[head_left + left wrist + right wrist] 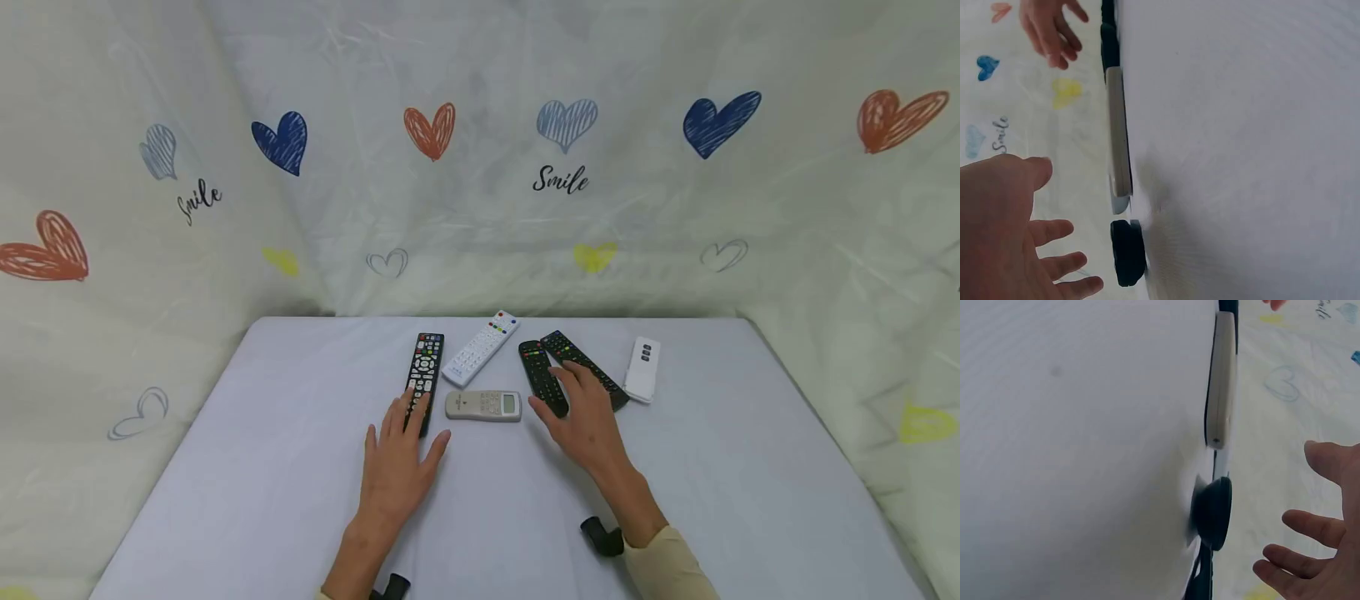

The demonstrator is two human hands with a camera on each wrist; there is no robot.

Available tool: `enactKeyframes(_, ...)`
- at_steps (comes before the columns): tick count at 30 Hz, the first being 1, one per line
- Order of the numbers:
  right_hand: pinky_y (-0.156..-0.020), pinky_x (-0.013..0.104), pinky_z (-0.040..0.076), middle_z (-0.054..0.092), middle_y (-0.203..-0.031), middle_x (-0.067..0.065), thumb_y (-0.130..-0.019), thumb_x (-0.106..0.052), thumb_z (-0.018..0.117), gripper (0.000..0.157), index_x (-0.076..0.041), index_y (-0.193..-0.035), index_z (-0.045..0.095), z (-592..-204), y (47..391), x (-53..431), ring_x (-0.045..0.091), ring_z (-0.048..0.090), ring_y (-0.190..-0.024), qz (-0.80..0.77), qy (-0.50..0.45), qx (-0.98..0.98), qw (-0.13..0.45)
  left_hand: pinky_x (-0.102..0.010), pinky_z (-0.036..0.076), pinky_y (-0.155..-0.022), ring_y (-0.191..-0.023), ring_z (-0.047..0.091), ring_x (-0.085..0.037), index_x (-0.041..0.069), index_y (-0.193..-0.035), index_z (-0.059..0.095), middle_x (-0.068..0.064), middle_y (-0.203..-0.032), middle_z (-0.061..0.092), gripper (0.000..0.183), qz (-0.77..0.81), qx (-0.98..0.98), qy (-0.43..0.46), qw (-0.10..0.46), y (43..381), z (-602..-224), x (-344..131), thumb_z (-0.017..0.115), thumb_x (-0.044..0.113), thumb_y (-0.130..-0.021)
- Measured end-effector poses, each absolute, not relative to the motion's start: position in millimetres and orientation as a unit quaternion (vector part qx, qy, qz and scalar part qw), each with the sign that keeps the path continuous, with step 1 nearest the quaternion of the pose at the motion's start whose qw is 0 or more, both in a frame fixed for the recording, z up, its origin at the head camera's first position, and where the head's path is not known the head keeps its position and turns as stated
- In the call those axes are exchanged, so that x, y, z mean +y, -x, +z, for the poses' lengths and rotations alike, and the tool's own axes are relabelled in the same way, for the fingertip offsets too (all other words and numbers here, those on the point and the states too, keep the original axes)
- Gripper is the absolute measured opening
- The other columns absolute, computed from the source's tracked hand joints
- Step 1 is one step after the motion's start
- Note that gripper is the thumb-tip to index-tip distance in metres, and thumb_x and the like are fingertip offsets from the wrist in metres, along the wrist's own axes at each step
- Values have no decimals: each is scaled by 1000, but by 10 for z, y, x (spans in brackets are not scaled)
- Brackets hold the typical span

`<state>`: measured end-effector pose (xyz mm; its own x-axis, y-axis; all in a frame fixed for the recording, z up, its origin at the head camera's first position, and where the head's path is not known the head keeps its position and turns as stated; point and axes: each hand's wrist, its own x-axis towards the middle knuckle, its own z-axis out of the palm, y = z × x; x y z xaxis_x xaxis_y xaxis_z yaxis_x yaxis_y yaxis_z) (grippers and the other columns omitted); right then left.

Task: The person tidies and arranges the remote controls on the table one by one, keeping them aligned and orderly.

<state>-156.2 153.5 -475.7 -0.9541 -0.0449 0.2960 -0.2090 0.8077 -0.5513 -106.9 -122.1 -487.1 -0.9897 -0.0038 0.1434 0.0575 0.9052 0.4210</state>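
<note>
My left hand (395,467) hovers with spread fingers over the lower end of a black remote control (425,360). A gap shows between these fingers and the black remote's end (1127,253) in the left wrist view. On the other side, my right hand (590,427) is held above two black remotes, a shorter one (535,364) and a longer one (558,342), partly covering the longer. The right wrist view shows its fingers (1313,528) loosely bent, holding nothing, apart from a black remote's end (1213,512). Between the hands lies a beige remote with a small display (472,405).
A white remote (480,350) lies slanted behind the beige one. Another white remote (643,367) is to the right of the black pair. All rest on a white-covered table (262,467), whose far edge meets a curtain (487,208) printed with hearts.
</note>
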Motion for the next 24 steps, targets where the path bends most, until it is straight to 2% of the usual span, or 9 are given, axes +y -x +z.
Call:
enactKeyframes(5, -115, 61, 43, 54, -149, 21, -97, -35, 74, 50, -5, -136, 64, -4682, 1609, 1440, 42, 49, -143, 342, -71, -930, 114, -71, 32, -119, -154, 38, -37, 18, -159, 42, -13, -168, 35, 65, -238, -969, -3, 71, 1068, -4894, -1253, 62, 44, -103)
enactKeyframes(13, -118, 58, 42, 56, -146, 16, -100, -34, 71, 47, -8, -138, 63, -4588, 1712, 1310, 38, 46, -146, 379, -75, -919, 82, -62, 38, -118, -151, 41, -38, 15, -159, 43, -16, -166, 37, 64, -272, -959, -13, 74, 1077, -4901, -1279, 64, 37, -103)
enactKeyframes(20, -123, 58, 35, 58, -145, 17, -99, -28, 71, 43, -7, -137, 64, -4591, 1787, 1203, 41, 41, -151, 395, -82, -912, 73, -61, 46, -111, -145, 49, -40, 15, -158, 45, -19, -161, 42, 63, -268, -961, -24, 69, 1086, -4908, -1286, 67, 34, -101)
enactKeyframes(24, -121, 55, 40, 59, -145, 16, -100, -27, 70, 42, -7, -137, 63, -4581, 1813, 1128, 38, 47, -146, 402, -87, -909, 62, -60, 49, -106, -139, 53, -40, 12, -156, 47, -21, -156, 47, 62, -273, -959, -32, 69, 1079, -4919, -1301, 69, 31, -100)
